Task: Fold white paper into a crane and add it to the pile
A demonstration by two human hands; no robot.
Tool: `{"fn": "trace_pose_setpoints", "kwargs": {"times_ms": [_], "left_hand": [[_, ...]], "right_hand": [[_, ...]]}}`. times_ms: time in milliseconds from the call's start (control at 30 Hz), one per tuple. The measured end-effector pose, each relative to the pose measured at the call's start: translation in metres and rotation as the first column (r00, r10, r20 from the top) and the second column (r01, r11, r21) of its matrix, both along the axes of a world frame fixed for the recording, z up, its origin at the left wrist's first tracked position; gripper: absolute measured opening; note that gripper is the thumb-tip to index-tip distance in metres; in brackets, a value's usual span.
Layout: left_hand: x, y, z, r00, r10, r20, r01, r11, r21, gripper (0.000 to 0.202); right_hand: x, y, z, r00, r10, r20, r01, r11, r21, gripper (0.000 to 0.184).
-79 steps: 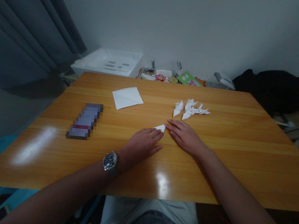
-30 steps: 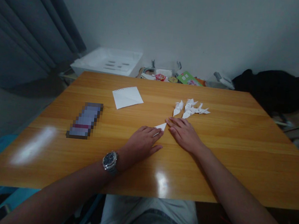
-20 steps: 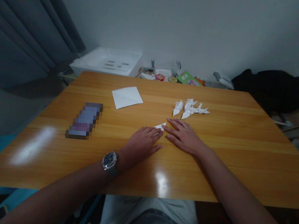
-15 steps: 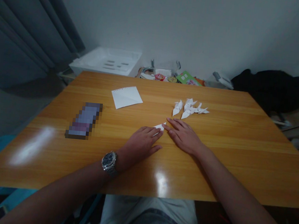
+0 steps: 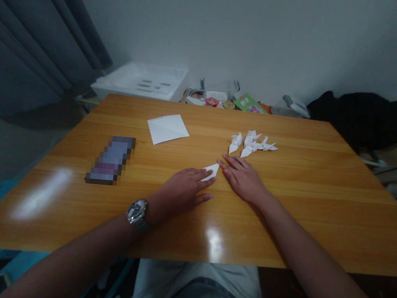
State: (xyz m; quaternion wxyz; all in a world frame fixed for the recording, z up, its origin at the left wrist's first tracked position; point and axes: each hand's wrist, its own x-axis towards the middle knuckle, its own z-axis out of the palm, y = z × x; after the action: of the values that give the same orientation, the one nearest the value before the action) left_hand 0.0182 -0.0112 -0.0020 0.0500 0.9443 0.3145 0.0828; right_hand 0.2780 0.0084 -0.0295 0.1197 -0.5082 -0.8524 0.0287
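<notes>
A small folded white paper (image 5: 212, 171) lies near the middle of the wooden table (image 5: 320, 187). My left hand (image 5: 184, 192), with a wristwatch (image 5: 136, 212) on its wrist, lies flat with its fingertips pressing the paper's left part. My right hand (image 5: 244, 178) rests flat beside it, fingers stretched out and touching the paper's right tip. Much of the paper is hidden under my left fingers. Just beyond my right hand sits a cluster of several folded white paper cranes (image 5: 251, 143).
A white notepad sheet (image 5: 168, 128) lies at the back left of the table, and a blurred-out dark rectangular object (image 5: 111, 160) lies to the left. Behind the table are a white plastic crate (image 5: 142, 81), colourful packets (image 5: 235, 104) and a black bag (image 5: 357, 116). A grey curtain (image 5: 27, 46) hangs left.
My left hand has slid back toward me a little, uncovering more of the folded paper. My right hand's fingers have shifted slightly along the paper's right tip. Nothing else moved.
</notes>
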Motion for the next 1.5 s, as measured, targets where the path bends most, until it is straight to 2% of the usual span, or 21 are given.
{"fn": "trace_pose_setpoints", "kwargs": {"times_ms": [433, 700, 867, 1200, 1367, 1500], "left_hand": [[0.000, 0.004, -0.001, 1.000, -0.002, -0.021, 0.003, 1.000, 0.025, 0.047], [0.002, 0.004, -0.002, 1.000, -0.009, 0.011, 0.008, 1.000, 0.018, 0.047], [-0.001, 0.007, -0.007, 0.998, 0.008, 0.065, -0.006, 1.000, -0.022, 0.046], [-0.003, 0.011, -0.008, 0.993, 0.088, 0.084, -0.093, 0.994, 0.052, 0.037], [-0.001, 0.006, -0.005, 0.996, 0.081, 0.047, -0.084, 0.994, 0.075, 0.037], [-0.002, 0.008, -0.005, 0.997, 0.051, 0.056, -0.054, 0.998, 0.043, 0.038]], "right_hand": [[0.001, 0.000, 0.000, 0.999, 0.036, -0.013, -0.035, 0.999, 0.020, 0.049], [0.005, -0.005, 0.005, 0.981, 0.194, 0.000, -0.194, 0.981, 0.001, 0.045], [0.005, -0.005, 0.001, 0.981, 0.192, -0.011, -0.192, 0.981, -0.030, 0.045], [0.002, -0.007, 0.007, 0.976, 0.218, -0.013, -0.218, 0.976, 0.004, 0.047], [0.000, -0.011, 0.007, 0.967, 0.253, -0.031, -0.254, 0.967, -0.030, 0.053], [0.000, -0.012, 0.004, 0.965, 0.264, -0.008, -0.264, 0.962, -0.067, 0.055]]}}
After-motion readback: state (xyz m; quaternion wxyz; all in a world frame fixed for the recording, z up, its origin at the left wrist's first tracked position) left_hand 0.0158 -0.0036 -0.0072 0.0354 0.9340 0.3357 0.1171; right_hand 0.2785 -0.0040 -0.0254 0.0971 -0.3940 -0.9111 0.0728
